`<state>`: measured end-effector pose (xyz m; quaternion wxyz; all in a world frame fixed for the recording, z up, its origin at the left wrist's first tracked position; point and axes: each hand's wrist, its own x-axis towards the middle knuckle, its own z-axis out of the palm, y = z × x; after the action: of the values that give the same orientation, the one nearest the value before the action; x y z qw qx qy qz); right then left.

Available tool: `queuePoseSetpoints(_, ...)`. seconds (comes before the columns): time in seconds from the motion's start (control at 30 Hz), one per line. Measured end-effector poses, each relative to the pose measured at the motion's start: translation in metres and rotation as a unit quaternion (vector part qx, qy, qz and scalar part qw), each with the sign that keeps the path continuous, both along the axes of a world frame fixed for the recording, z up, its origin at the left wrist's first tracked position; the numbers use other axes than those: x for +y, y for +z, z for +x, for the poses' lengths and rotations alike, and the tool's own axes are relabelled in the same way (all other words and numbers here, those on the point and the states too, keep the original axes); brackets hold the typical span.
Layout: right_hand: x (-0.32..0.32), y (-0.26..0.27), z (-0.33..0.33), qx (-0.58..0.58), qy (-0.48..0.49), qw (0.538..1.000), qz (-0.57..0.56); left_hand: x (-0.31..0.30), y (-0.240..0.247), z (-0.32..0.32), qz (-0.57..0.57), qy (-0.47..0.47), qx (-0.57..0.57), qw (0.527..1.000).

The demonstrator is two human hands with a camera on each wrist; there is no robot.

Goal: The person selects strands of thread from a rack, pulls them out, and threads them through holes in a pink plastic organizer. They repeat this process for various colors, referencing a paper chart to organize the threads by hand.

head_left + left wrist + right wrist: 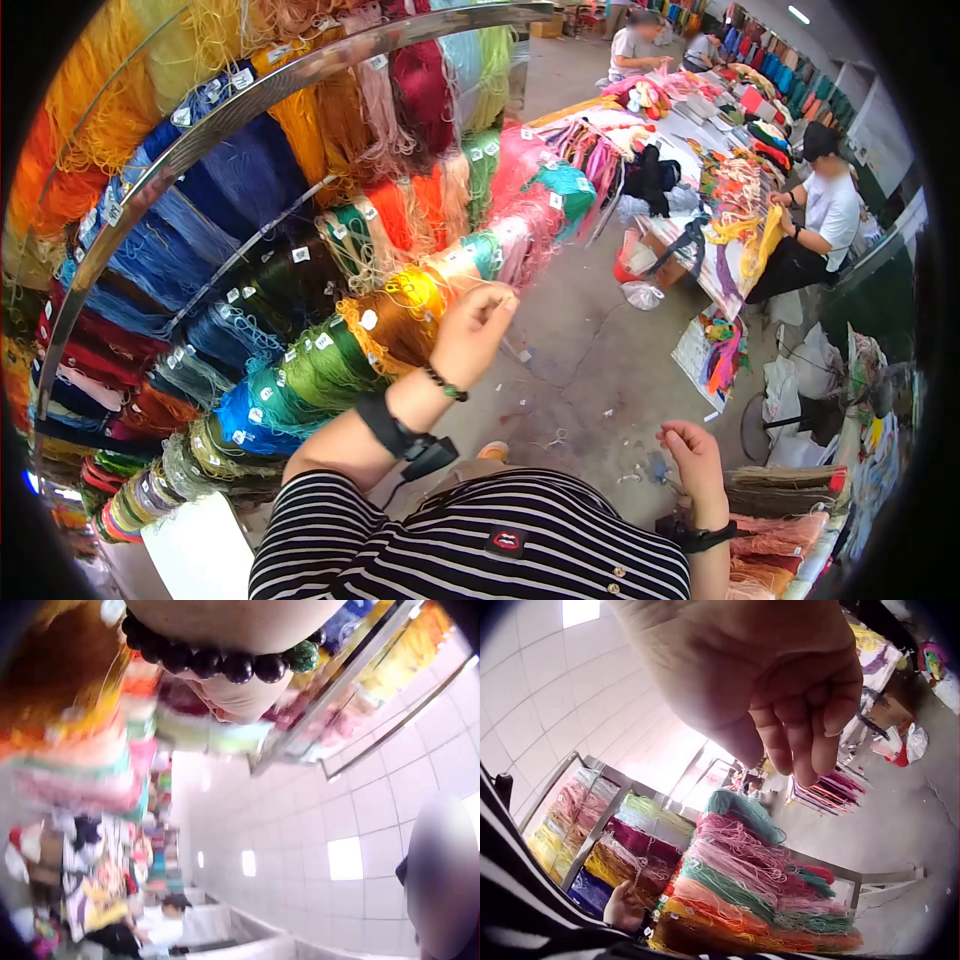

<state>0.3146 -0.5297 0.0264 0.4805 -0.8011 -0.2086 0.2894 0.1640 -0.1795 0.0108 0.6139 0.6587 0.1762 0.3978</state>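
Sorting multicoloured thread skeins [393, 325] seems underway; pinch by left grip [475, 330] cannot be told, right grip [692, 460] relaxed; separation is needed.

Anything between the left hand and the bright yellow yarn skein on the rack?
Nothing visible. In the head view, the left hand appears beside the bright yellow yarn skein with no object between; the curved silver metal rail passes clear of that gap.
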Motion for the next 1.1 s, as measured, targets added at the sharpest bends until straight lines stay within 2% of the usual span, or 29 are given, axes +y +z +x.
queuePoseSetpoints(0.1,-0.001,0.02,-0.007,-0.005,0.0,1.0,0.015,-0.035,-0.01,0.031,-0.2,-0.073,0.048,0.976)
queuePoseSetpoints(0.2,-0.021,0.02,-0.011,-0.008,-0.012,1.0,0.022,-0.092,-0.028,0.056,-0.217,-0.191,0.104,0.952)
queuePoseSetpoints(0.27,-0.038,0.023,-0.018,-0.015,-0.032,0.999,0.023,-0.134,-0.026,0.069,-0.187,-0.266,0.125,0.937)
queuePoseSetpoints(0.37,-0.071,0.037,-0.028,-0.099,-0.043,0.994,-0.001,-0.197,-0.018,0.088,-0.121,-0.382,0.171,0.9)
queuePoseSetpoints(0.43,-0.096,0.064,-0.042,-0.187,-0.032,0.982,-0.024,-0.254,-0.006,0.1,-0.069,-0.475,0.207,0.852)
queuePoseSetpoints(0.5,-0.133,0.061,-0.048,-0.303,-0.024,0.952,0.022,-0.307,0.009,0.102,-0.013,-0.567,0.239,0.788)
queuePoseSetpoints(0.57,-0.174,0.064,-0.061,-0.362,-0.047,0.931,0.026,-0.364,0.011,0.101,0.085,-0.633,0.233,0.733)
queuePoseSetpoints(0.63,-0.224,0.054,-0.078,-0.377,-0.086,0.922,0.031,-0.418,0.025,0.096,0.149,-0.704,0.19,0.668)
queuePoseSetpoints(0.7,-0.274,0.044,-0.102,-0.251,-0.149,0.954,0.075,-0.458,0.024,0.091,0.153,-0.757,0.217,0.597)
queuePoseSetpoints(0.73,-0.298,0.041,-0.117,-0.189,-0.176,0.96,0.105,-0.478,0.038,0.088,0.128,-0.773,0.228,0.578)
queuePoseSetpoints(0.83,-0.361,0.038,-0.16,-0.117,-0.246,0.934,0.231,-0.535,0.065,0.075,0.064,-0.784,0.293,0.543)
queuePoseSetpoints(0.9,-0.398,0.038,-0.186,-0.059,-0.271,0.945,0.175,-0.573,0.075,0.062,0.043,-0.797,0.283,0.532)
queuePoseSetpoints(0.93,-0.422,0.04,-0.201,-0.03,-0.295,0.944,0.142,-0.59,0.077,0.058,0.091,-0.794,0.287,0.528)
queuePoseSetpoints(1.0,-0.452,0.034,-0.229,-0.182,-0.354,0.915,0.06,-0.627,0.082,0.047,0.179,-0.804,0.265,0.501)
queuePoseSetpoints(1.07,-0.474,0.052,-0.261,-0.195,-0.408,0.892,-0.022,-0.656,0.079,0.03,0.168,-0.802,0.273,0.505)
queuePoseSetpoints(1.1,-0.484,0.059,-0.279,-0.166,-0.432,0.887,-0.011,-0.669,0.077,0.026,0.174,-0.81,0.28,0.484)
